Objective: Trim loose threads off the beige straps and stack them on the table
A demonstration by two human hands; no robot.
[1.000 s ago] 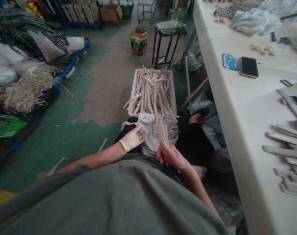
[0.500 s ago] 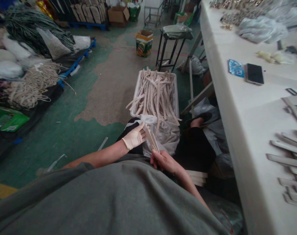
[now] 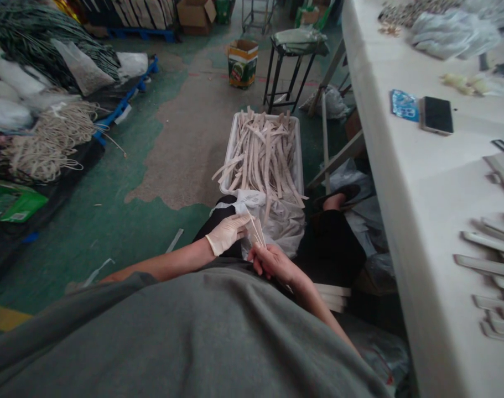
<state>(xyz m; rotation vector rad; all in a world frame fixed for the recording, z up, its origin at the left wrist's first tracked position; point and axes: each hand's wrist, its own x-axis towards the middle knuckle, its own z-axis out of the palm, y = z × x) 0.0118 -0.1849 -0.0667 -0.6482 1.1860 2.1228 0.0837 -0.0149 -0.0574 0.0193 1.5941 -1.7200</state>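
A few flat pale strips (image 3: 256, 232) stand fanned slightly apart between my hands, above my lap. My left hand (image 3: 229, 232), in a thin whitish glove, has its fingers closed at their upper left side. Bare, my right hand (image 3: 274, 262) pinches their lower ends between thumb and fingers. Just beyond the hands, a crumpled clear plastic bag (image 3: 287, 226) lies over my lap. A white plastic crate (image 3: 299, 146) full of long beige strips (image 3: 262, 152) stands in front of me, some strips hanging over its rim. More pale strips (image 3: 332, 297) lie beside my right forearm.
On the right runs a white table (image 3: 395, 193) bearing a phone (image 3: 436, 115), a blue packet (image 3: 404, 105) and several strap pieces (image 3: 486, 265). A black-legged stool (image 3: 291, 72) and a carton (image 3: 242, 63) stand ahead. Cord bundles (image 3: 48, 138) lie on a pallet at left.
My hands have drawn slightly closer together, and the left fingers, spread before, now close at the strips. The strips have turned more edge-on. The view has tipped down a little.
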